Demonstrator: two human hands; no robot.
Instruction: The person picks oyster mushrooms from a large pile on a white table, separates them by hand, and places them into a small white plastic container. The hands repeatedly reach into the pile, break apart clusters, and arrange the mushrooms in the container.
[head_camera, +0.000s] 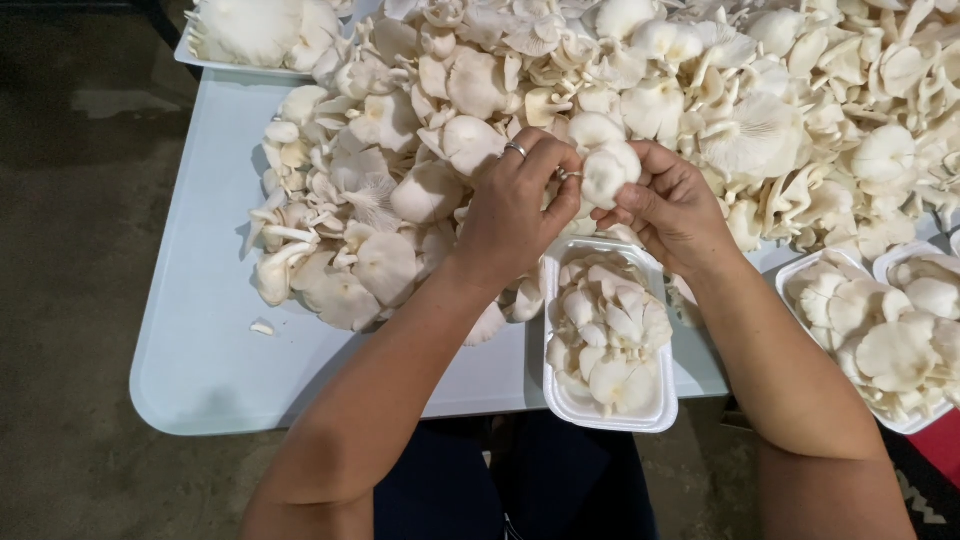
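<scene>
Both forearms reach toward twelve o'clock; the left hand (515, 205) and right hand (668, 205) meet, fingers curled and pinching.

A heap of oyster mushrooms (620, 110) covers the far half of the table (210, 330). At the near edge stands a filled foam tray (608, 330), with two more filled trays (880, 340) to its right. Above the near tray, the left hand (515, 205) and right hand (675, 205) hold one mushroom (608, 172) between them.

pale blue counter (200, 330), big loose mushroom heap (620, 90), filled white foam trays (560, 395) at near edge, one stray scrap (262, 328)
</scene>
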